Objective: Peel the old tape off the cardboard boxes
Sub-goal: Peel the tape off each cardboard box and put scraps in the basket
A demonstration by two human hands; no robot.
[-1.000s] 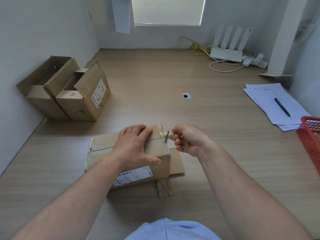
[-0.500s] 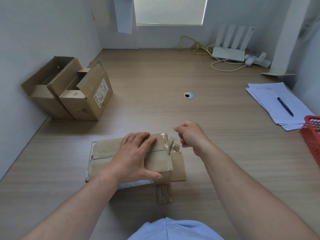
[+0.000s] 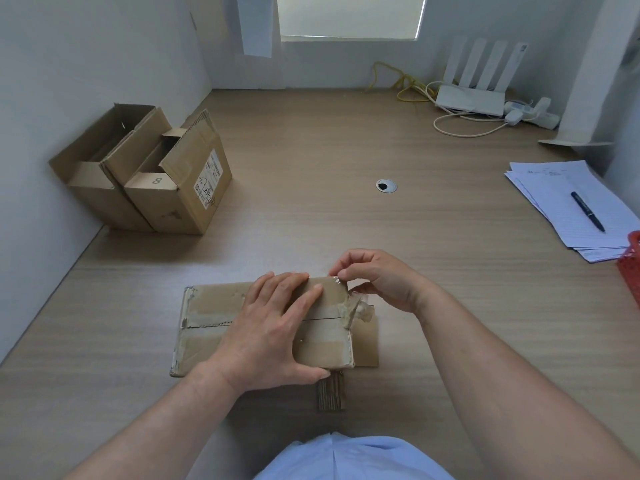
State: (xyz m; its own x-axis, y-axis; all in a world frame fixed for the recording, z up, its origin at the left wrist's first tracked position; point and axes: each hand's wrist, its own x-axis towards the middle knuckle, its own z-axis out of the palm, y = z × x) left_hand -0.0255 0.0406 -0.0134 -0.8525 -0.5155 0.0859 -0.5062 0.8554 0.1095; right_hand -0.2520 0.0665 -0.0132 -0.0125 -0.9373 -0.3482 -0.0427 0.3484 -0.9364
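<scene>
A flat brown cardboard box [image 3: 211, 318] lies on the wooden desk in front of me, with clear old tape [image 3: 353, 311] along its seam and crumpled at its right end. My left hand [image 3: 273, 327] lies flat on top of the box, fingers spread, thumb at the near edge, pressing it down. My right hand [image 3: 377, 280] is at the box's far right corner and pinches a bit of clear tape there between thumb and fingertips.
Two open cardboard boxes [image 3: 149, 171] stand against the left wall. A paper stack with a pen [image 3: 575, 202] and a red basket [image 3: 630, 265] are at the right. A white router [image 3: 471, 95] with cables sits at the back. A cable hole [image 3: 386, 185] lies mid-desk.
My right hand let go of the tape at the box's right end, drew away, and now has come back to pinch tape at the far right corner. The left hand stayed on the box.
</scene>
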